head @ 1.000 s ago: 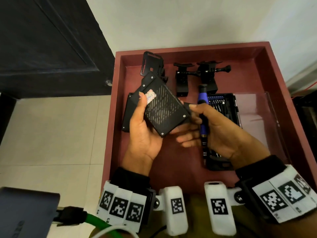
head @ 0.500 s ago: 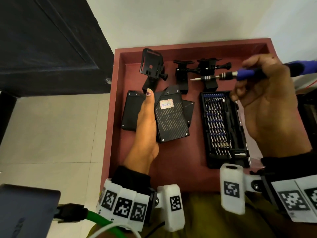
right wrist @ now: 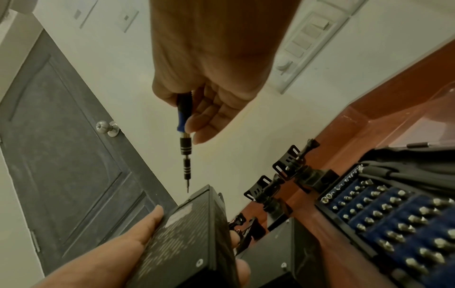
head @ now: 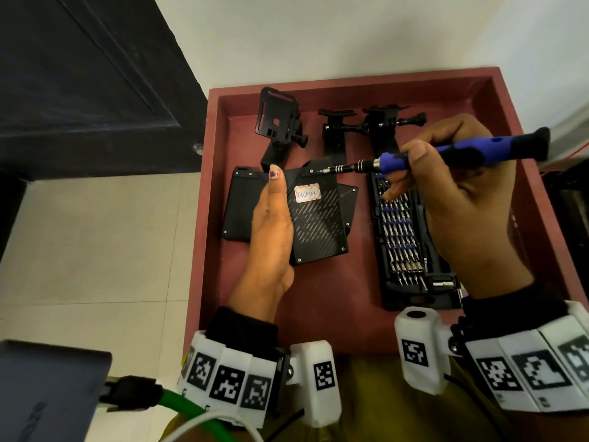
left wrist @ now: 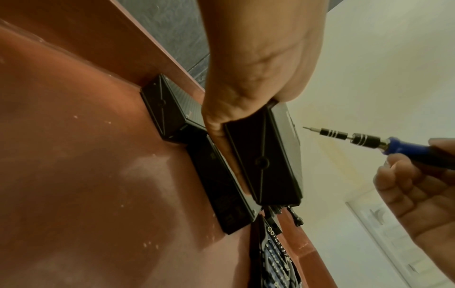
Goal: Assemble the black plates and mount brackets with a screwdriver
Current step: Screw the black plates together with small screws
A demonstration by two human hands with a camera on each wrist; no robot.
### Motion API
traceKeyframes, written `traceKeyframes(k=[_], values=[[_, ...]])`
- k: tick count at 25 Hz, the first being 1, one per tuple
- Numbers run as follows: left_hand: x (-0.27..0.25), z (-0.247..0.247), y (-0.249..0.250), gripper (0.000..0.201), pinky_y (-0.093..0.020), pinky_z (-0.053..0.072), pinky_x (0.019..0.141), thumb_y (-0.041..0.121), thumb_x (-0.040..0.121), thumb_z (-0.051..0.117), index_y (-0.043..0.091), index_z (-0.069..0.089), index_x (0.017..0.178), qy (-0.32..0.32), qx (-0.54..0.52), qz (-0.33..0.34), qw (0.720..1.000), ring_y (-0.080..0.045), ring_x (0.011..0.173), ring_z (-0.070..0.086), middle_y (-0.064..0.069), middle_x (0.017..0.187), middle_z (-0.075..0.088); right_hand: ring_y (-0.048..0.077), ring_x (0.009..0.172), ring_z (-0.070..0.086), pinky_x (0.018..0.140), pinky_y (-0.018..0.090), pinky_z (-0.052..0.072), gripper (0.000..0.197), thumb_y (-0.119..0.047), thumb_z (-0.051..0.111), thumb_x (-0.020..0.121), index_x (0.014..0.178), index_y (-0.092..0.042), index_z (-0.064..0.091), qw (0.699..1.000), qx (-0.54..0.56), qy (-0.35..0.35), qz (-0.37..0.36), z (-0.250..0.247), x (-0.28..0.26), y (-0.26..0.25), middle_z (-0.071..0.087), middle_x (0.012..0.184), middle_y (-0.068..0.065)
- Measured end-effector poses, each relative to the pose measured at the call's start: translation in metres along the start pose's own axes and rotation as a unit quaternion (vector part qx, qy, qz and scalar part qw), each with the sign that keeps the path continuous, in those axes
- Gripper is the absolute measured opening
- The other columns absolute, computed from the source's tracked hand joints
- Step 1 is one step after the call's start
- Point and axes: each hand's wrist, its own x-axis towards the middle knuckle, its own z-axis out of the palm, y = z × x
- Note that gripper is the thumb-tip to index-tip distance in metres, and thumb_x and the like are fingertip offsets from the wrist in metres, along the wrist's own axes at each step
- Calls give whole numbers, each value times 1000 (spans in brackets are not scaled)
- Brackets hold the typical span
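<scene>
My left hand [head: 273, 215] grips a black perforated plate [head: 318, 224] with a white label, thumb on top and fingers underneath, tilted above the tray. The same plate [left wrist: 268, 155] shows edge-on in the left wrist view. My right hand [head: 411, 177] holds a blue-handled screwdriver [head: 452, 153], whose tip hovers close to the plate's far corner. In the right wrist view the screwdriver [right wrist: 185, 136] points down at the plate [right wrist: 192, 233] with a small gap. Two more black plates [head: 239, 205] [head: 348, 199] lie under and beside it. Three black mount brackets [head: 279, 122] [head: 334, 130] [head: 384, 122] stand at the back.
Everything sits in a dark red tray [head: 318, 317] with raised walls. An open bit kit [head: 403, 240] lies right of the plates, below my right hand. A dark door [head: 79, 74] and tiled floor are to the left. A grey box with a green cable [head: 47, 393] is at the lower left.
My right hand let go of the plate, swung up and right with the screwdriver, then brought its tip back left to the plate's far corner. My left hand lowered the plate.
</scene>
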Motion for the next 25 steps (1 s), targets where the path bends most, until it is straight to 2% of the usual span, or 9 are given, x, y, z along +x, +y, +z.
traceKeyframes(k=[2, 5, 10, 13, 15, 19, 21, 23, 25], values=[[0, 0, 0, 99, -51, 46, 102, 88, 59, 51, 21, 56, 131, 0, 7, 5, 1000, -24, 116, 61, -6, 125, 65, 10, 58, 64, 54, 22, 53, 9, -13, 53, 89, 83, -17, 50, 1000, 0, -3, 0, 1, 0, 1, 63, 75, -13], [-2, 1, 1, 91, -51, 47, 100, 84, 65, 48, 20, 58, 129, -6, 6, 13, 1000, -24, 113, 64, -7, 120, 68, 10, 58, 64, 54, 21, 52, 8, -13, 53, 90, 83, -18, 50, 1000, 2, -5, 0, 2, 0, 2, 63, 75, -13], [-2, 1, 1, 100, -52, 45, 103, 88, 58, 51, 21, 57, 131, -6, 6, 14, 1000, -23, 117, 61, -6, 124, 66, 10, 57, 63, 54, 22, 53, 8, -13, 54, 90, 83, -18, 51, 1000, -2, -5, 3, 2, 0, 3, 63, 75, -12], [-1, 0, -1, 114, -52, 41, 106, 94, 46, 55, 22, 54, 134, -7, 6, 21, 1000, -24, 123, 57, -5, 131, 61, 11, 57, 63, 54, 25, 54, 8, -15, 55, 89, 83, -18, 51, 1000, -7, -7, 9, 3, 0, 4, 62, 76, -11], [0, 0, -2, 115, -52, 42, 105, 94, 44, 56, 22, 54, 134, -7, 3, 24, 1000, -24, 122, 57, -5, 131, 62, 13, 57, 64, 54, 27, 55, 8, -15, 55, 89, 83, -19, 51, 1000, -16, -5, 12, 3, 0, 4, 62, 76, -10], [0, -2, -2, 109, -53, 40, 106, 94, 50, 53, 24, 54, 134, -17, 19, 26, 999, -24, 125, 55, -5, 133, 60, 14, 58, 63, 55, 28, 55, 8, -15, 55, 89, 83, -19, 52, 1000, -24, -7, 19, 3, -1, 2, 62, 76, -9], [-2, -2, 0, 98, -52, 42, 105, 90, 59, 51, 23, 56, 131, -14, 25, 34, 999, -23, 121, 58, -5, 129, 63, 25, 57, 59, 55, 29, 52, 9, -15, 56, 88, 83, -21, 51, 999, -36, -16, 15, 3, 0, 1, 59, 79, -8], [-4, -1, 2, 86, -51, 45, 103, 85, 66, 49, 23, 59, 125, -12, 30, 38, 999, -22, 117, 61, -5, 123, 66, 34, 62, 52, 59, 36, 47, 11, -13, 56, 88, 88, -22, 50, 998, -60, -35, -4, 2, 1, 0, 54, 87, 3], [-7, 1, 4, 69, -50, 46, 102, 81, 69, 47, 28, 63, 110, -9, 41, 48, 998, -21, 113, 63, -4, 117, 69, 29, 72, 54, 66, 35, 49, 22, -8, 58, 87, 99, -21, 45, 997, -51, -45, -25, 3, 3, -1, 50, 97, 10]])
